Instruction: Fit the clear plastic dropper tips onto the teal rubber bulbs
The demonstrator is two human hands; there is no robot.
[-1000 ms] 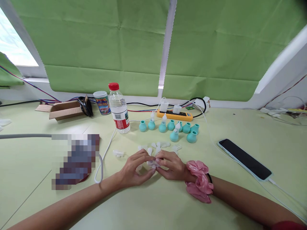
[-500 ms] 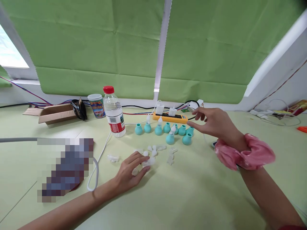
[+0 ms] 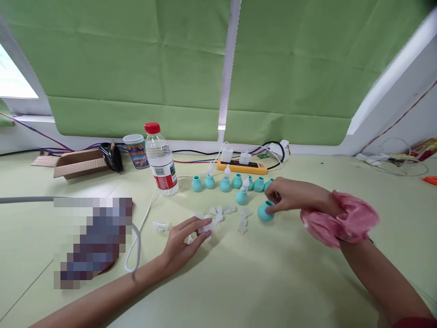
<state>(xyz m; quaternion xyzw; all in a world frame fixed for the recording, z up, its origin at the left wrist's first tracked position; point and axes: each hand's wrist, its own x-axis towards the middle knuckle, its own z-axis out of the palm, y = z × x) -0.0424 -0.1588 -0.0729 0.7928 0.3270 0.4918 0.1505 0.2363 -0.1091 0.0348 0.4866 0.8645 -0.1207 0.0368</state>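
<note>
On the tabletop point(image 3: 239, 282), the left hand point(image 3: 180, 241) has its thumb and fingers nearly together, pinching a clear part point(image 3: 211, 225); loose parts point(image 3: 218, 213) lie just beyond. The right hand point(image 3: 290, 196) curls closed on a teal bulb point(image 3: 264, 213), its mouth facing up; from here I can't tell whether it touches the tabletop. Farther off stand the other bulbs point(image 3: 196, 185), upright, three with pale tips point(image 3: 227, 172) set in their mouths. Left of them is a red-capped bottle point(image 3: 164, 168), how full I can't make out. Behind are a white-topped cup point(image 3: 136, 152), an open carton point(image 3: 80, 166) with a black cable point(image 3: 116, 159) at its right end, and a power strip point(image 3: 242, 167) bearing two plugs point(image 3: 227, 156).
</note>
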